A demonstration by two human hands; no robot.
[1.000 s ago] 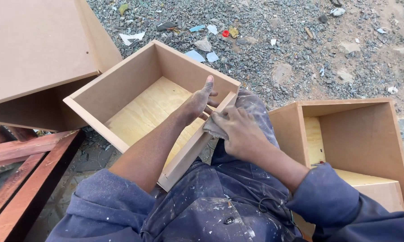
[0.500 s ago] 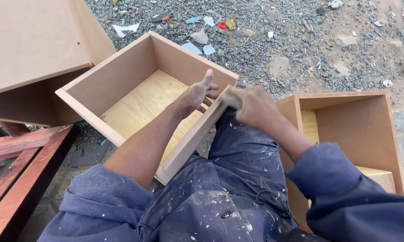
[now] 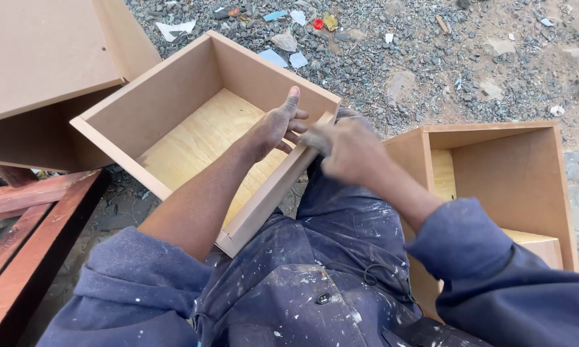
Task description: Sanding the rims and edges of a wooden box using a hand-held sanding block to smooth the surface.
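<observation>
An open wooden drawer box with a pale plywood bottom rests tilted on my lap. My left hand lies against the inside of its near wall, with the fingers over the top edge and the thumb raised. My right hand, blurred by motion, is closed at the far end of that same edge. It presses what looks like a small grey-brown sheet onto the edge. Most of the sheet is hidden under the fingers.
A second open wooden box stands by my right knee. A large brown cabinet panel sits at the left, above reddish wooden rails. Gravel ground with scattered litter lies beyond.
My right hand has moved along the drawer's top edge and is now blurred. The left hand stays on the inner wall. The view has shifted slightly.
</observation>
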